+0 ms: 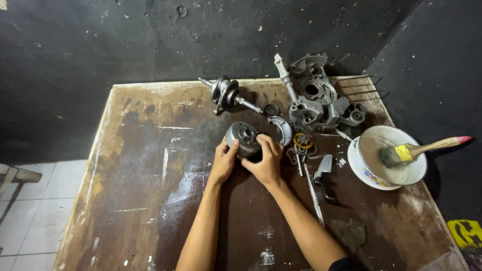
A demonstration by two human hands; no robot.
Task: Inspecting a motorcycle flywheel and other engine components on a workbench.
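Held part: a round grey metal drum-shaped engine part (243, 137), shallow and cup-like, its open face showing a dark hub and cut-outs; it sits at the middle of the scuffed brown wooden tabletop (140, 165), tilted towards the person.
Left hand: the left hand (224, 159) is closed on the drum's near-left rim, thumb up against its edge.
Right hand: the right hand (266, 158) is clamped on the drum's right side, fingers curled over the rim.
Arms: both bare forearms reach up from the lower edge, converging on the drum.
Bowl: a white enamel bowl with a flowered rim (365, 170) stands at the right, holding a wooden-handled paintbrush with a yellow band (406, 152), bristles down inside, handle leaning out over the right edge.
Beyond the drum: a steel crankshaft (228, 94) lies behind it; a grey cast-metal engine casing (319, 103) stands to the right of that.
Just beside: a curved metal shoe (282, 129) and a loose chain (303, 143) lie right of the hands.
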